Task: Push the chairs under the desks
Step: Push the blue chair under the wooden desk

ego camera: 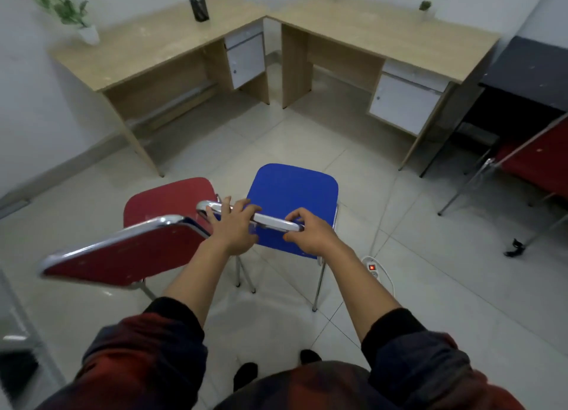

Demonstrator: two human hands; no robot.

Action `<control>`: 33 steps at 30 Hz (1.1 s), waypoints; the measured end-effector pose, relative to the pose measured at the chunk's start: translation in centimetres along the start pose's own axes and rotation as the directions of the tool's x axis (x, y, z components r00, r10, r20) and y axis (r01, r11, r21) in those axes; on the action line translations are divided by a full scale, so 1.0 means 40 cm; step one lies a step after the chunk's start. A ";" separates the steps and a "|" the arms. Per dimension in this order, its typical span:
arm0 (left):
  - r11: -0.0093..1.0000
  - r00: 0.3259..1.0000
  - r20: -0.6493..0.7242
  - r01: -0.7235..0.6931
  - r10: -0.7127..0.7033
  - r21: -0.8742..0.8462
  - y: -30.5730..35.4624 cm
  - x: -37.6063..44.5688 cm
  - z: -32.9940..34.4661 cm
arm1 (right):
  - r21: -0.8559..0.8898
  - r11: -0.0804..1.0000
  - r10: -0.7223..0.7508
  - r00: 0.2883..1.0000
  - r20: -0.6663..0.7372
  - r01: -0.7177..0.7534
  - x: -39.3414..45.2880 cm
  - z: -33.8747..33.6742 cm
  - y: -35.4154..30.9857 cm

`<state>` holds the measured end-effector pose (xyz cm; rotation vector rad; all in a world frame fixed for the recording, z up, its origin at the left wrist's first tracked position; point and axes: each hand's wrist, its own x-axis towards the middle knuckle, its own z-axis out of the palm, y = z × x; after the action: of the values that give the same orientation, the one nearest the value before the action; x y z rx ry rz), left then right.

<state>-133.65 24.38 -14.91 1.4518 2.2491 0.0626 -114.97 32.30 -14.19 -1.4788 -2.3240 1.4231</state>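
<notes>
A blue chair [292, 191] with a chrome frame stands on the tiled floor in front of me, its seat facing two wooden desks. My left hand [235, 226] lies over the chrome top rail of its backrest with fingers spread and fairly straight. My right hand [310, 234] grips the same rail at its right end, fingers curled round it. A red chair [167, 202] stands just left of the blue one, its backrest close to my left forearm. The left desk [147, 40] and the right desk [384, 28] meet in the room's corner, both with open knee space.
A white power strip [372, 266] with a lit red switch and its cable lies on the floor right of the blue chair. Another red chair [534, 160] and a dark table [534, 68] stand at the right. A potted plant [87, 34] and a black pen holder [200, 8] sit on the left desk.
</notes>
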 end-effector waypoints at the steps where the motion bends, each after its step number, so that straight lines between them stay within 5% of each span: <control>1: 1.000 1.000 -0.004 -0.004 0.004 0.022 -0.005 0.008 0.004 | 0.020 1.000 0.011 1.000 0.007 -0.011 -0.002 0.002 0.004; 5: 0.991 0.992 0.035 -0.126 0.124 0.049 -0.018 0.078 -0.061 | -0.010 0.995 0.095 0.995 -0.035 -0.095 0.028 0.001 -0.023; 14: 0.957 0.937 0.205 -0.291 0.284 0.007 -0.112 0.148 -0.115 | -0.536 0.813 0.177 0.974 -0.142 -0.226 0.076 0.082 -0.106; 20: 0.908 0.909 0.250 -0.381 0.333 0.176 -0.133 0.198 -0.115 | -0.488 0.838 0.173 0.967 -0.187 -0.244 0.103 0.091 -0.107; 33: 0.880 0.891 0.196 -0.442 0.409 0.173 -0.138 0.322 -0.131 | -0.472 0.874 0.042 0.986 -0.164 -0.116 0.204 0.036 -0.088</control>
<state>-144.79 34.28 -16.29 1.9774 1.8185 -0.1533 -122.56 36.89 -15.86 -1.7337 -2.6678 0.7286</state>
